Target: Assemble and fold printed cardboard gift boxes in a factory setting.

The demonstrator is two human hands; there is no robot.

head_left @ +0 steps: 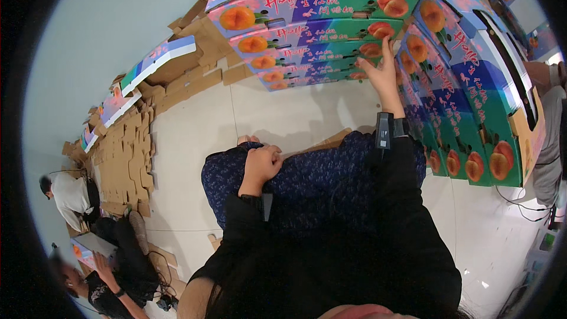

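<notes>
Peach-printed cartons (319,31), stacked at the frame's upper centre, looked stiff, probably light and best held by their side edges, with the right hand (384,77) at their right end, fingers apart, and the left hand (263,166) resting, fingers curled together.

Black sleeves (410,212), navy speckled legwear (319,186), black boxy wrist devices (384,131)
</notes>
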